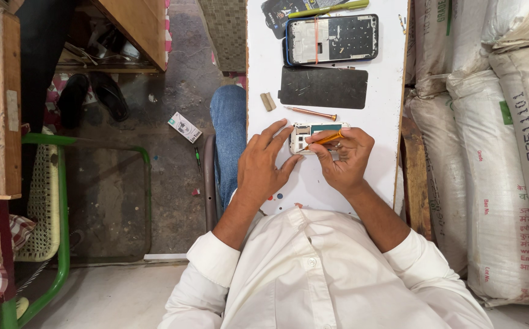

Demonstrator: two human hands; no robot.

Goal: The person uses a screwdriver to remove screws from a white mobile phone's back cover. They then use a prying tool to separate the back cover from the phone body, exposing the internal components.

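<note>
On a narrow white board [380, 122] across my lap lies a small white phone part [306, 135]. My left hand [264, 164] rests beside it with the fingers steadying its left edge. My right hand [344, 158] grips a thin orange tool [328, 139] and presses its tip onto the part. A bronze screwdriver [311, 113] lies just beyond my fingers. Farther up sit a black phone screen panel [322, 87] and an open phone frame [331, 38] with a rubber band around it.
A small tan block [267, 101] lies left of the black panel. A green-handled tool [328, 9] sits at the board's far end. Stacked white sacks [490, 152] crowd the right. A green chair frame [63, 201], sandals [94, 94] and a small box [184, 127] are on the floor at left.
</note>
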